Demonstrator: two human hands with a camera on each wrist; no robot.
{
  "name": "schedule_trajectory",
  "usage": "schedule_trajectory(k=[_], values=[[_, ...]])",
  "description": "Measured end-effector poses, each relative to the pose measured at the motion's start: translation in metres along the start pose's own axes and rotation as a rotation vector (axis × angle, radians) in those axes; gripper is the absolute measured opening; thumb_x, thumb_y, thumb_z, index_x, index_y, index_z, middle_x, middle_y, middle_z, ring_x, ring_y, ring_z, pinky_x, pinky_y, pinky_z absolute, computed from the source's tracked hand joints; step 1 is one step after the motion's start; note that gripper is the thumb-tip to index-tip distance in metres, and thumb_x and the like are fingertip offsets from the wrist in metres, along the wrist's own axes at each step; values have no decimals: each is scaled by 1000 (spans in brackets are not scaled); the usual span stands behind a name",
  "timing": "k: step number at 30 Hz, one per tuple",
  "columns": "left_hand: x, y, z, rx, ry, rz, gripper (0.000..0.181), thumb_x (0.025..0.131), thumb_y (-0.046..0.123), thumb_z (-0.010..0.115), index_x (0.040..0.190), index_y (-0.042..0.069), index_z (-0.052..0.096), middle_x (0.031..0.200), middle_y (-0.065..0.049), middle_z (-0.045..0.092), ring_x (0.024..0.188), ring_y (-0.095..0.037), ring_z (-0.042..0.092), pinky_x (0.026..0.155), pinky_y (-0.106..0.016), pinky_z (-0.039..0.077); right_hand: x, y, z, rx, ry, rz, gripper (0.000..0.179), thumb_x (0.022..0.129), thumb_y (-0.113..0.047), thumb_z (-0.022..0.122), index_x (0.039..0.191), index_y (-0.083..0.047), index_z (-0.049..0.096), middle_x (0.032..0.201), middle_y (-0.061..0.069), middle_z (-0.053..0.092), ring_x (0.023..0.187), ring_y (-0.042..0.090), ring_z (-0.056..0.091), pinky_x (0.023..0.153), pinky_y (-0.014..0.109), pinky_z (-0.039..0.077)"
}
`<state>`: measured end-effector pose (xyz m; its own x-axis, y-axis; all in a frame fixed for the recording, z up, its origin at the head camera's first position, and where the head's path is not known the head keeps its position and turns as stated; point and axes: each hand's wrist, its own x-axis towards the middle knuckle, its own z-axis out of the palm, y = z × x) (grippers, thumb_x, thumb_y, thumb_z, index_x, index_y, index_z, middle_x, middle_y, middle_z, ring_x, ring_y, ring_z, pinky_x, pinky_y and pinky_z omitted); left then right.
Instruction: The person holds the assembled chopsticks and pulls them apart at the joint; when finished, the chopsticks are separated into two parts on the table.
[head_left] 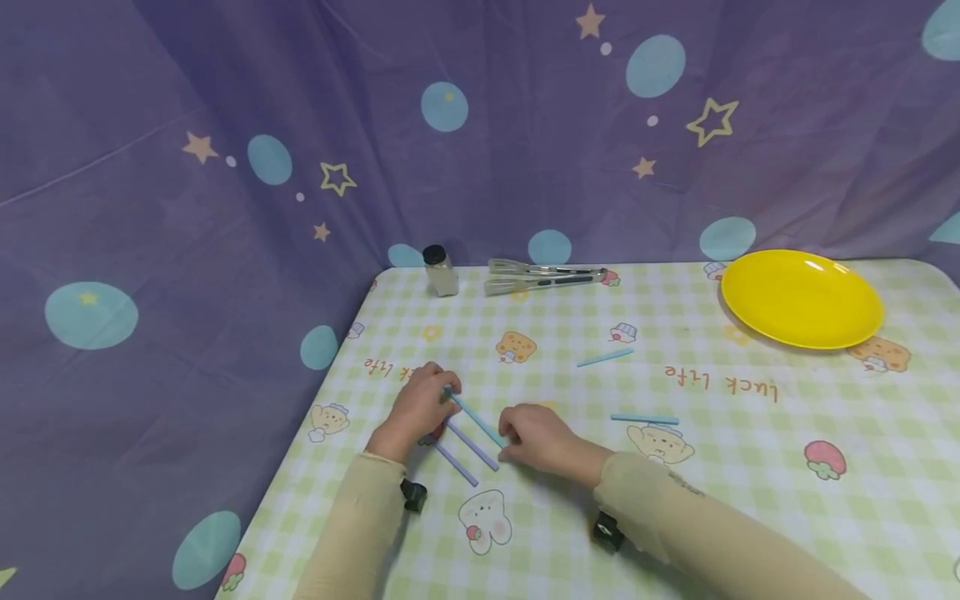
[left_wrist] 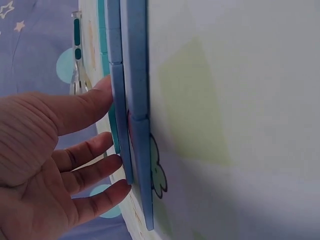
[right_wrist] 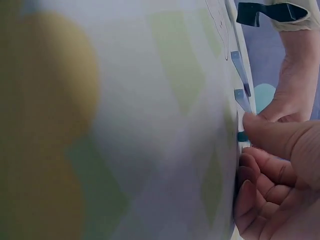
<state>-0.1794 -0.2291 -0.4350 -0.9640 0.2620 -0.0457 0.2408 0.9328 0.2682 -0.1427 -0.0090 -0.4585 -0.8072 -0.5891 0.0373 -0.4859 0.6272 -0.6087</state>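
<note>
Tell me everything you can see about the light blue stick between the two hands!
The light blue stick is thin, straight and smooth-looking, perhaps plastic, and seems to be in one piece. In the head view it slants across the checked tablecloth, roughly in line with two purple sticks beside it. Its far end is at the fingers of the left hand, and its near end is at the fingertips of the right hand. I can't tell whether it's lifted slightly.
</note>
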Motion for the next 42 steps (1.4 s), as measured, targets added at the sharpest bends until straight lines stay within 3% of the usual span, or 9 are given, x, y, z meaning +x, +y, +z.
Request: schedule_trajectory(k=[6,16,23,27,36,42], values=[[1,3,-1,40,2,-1,16,82,18,79,93,17,67,100,-6,53,93,-26,50,83,-43,44,1,-1,1,-19,17,11,17,82,-15,78,79,-12,61,69,-6,53,66,11,50,65,30,44],[1,2,3,67,24,-5,15,83,22,79,91,18,67,106,-7,54,95,-26,52,81,-43,46,-1,2,-6,98,62,103,13,82,-10,74,79,-11,62,71,-5,57,67,12,50,66,31,44],[-1,0,8,105,61,6,16,80,26,81,85,19,67,134,-14,50,116,-35,53,89,-47,47,-4,9,-4,108,112,85,13,82,-10,75,80,-12,62,71,-5,58,67,11,51,67,31,44],[-2,1,8,109,94,25,17,77,28,82,81,20,68,137,-14,49,119,-36,52,89,-48,47,-7,11,-8,130,119,96,12,82,-9,74,80,-12,63,72,-6,59,68,10,53,68,30,46],[-3,12,3,87,207,155,18,77,25,83,83,19,67,126,-9,55,104,-28,58,81,-46,48,-18,24,-29,178,138,65,12,84,-6,73,81,-13,63,71,-9,60,67,7,53,66,28,46],[-2,24,-1,47,227,264,18,79,26,81,80,20,64,116,-5,57,98,-24,57,78,-46,45,-31,38,-48,170,126,44,11,85,-6,72,81,-13,64,73,-9,62,67,6,53,66,27,46]])
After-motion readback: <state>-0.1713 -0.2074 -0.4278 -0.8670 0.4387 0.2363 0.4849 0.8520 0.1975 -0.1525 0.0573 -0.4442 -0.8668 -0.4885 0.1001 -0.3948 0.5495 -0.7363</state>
